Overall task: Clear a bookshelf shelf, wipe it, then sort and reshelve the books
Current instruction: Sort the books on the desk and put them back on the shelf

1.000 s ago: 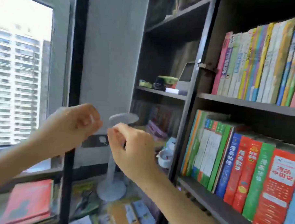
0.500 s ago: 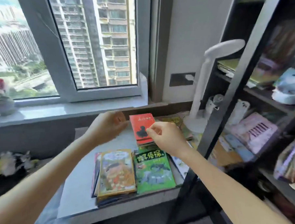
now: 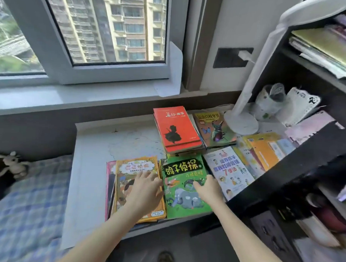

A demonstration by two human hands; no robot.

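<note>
we judge this to be the sorting step: the books lie in piles on the desk [image 3: 91, 167], just left of the bookshelf [image 3: 298, 156]. to do it well we would keep each pile square, sort by size or series, and lift from the top so the lower books do not slide toward the near edge. the left hand [image 3: 145, 189] lies flat, fingers spread, on the orange book [image 3: 139, 165], holding nothing; the right hand [image 3: 208, 189] rests on the green book [image 3: 181, 202] just beside it, and we cannot tell whether it grips the edge or only presses. which shelf is being cleared is out of view, the books under both covers are hidden, and the red book [image 3: 176, 129] has a title too blurred to read
</note>
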